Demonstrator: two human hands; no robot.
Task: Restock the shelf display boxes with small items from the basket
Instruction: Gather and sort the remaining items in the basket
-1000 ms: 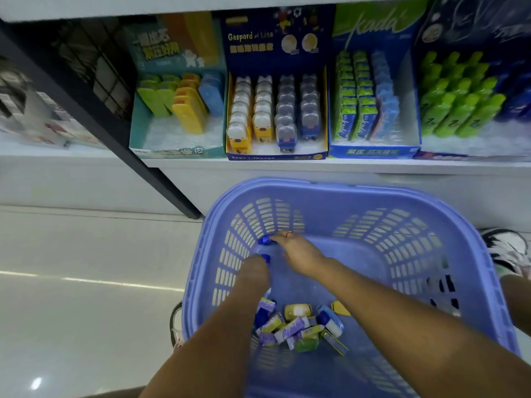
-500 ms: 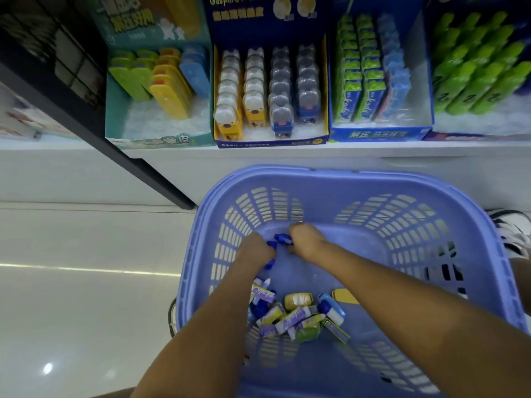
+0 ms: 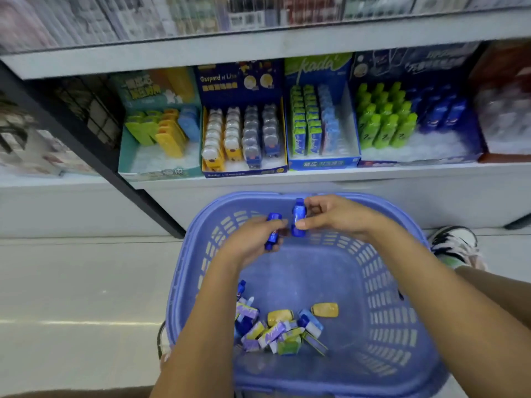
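Over the far side of the purple basket, each hand holds a small blue bottle. L hand is curled round the left bottle, which is tilted w/ its top end poking out. R hand pinches the right bottle upright btwn thumb & fingers. The bottles are just beside each other; can't tell if touching. A pile of small packs lies on the basket btm, near side. On the shelf behind, the box w/ green & blue bottles sits at right.
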